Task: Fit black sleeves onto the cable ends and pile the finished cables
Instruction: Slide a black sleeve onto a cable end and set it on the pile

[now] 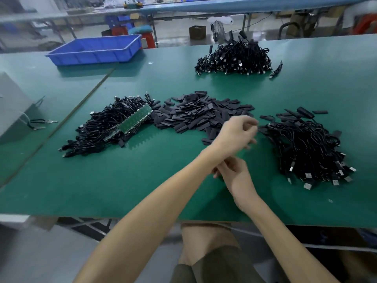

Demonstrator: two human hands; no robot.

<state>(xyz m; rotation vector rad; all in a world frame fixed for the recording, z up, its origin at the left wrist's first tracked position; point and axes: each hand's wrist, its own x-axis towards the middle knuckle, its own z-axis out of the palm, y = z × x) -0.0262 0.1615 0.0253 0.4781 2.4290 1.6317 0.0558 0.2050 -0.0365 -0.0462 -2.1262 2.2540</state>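
Observation:
My left hand [237, 132] reaches across to the right, its blurred fingers loosely curled just left of a pile of black cables with metal plugs [308, 148]. I see nothing held in it. My right hand [234, 174] lies below the left forearm, which partly covers its relaxed fingers; nothing shows in it. A heap of flat black sleeves [195, 115] lies in the middle of the green table [142, 180]. To its left is another cable pile [106, 127] with a green circuit-board strip [135, 121] on top.
A third cable pile [234, 58] sits at the back right. A blue plastic tray [95, 49] stands at the back left. A grey box [12, 107] and keys [42, 121] are at the left edge. The table's front edge is close to my legs.

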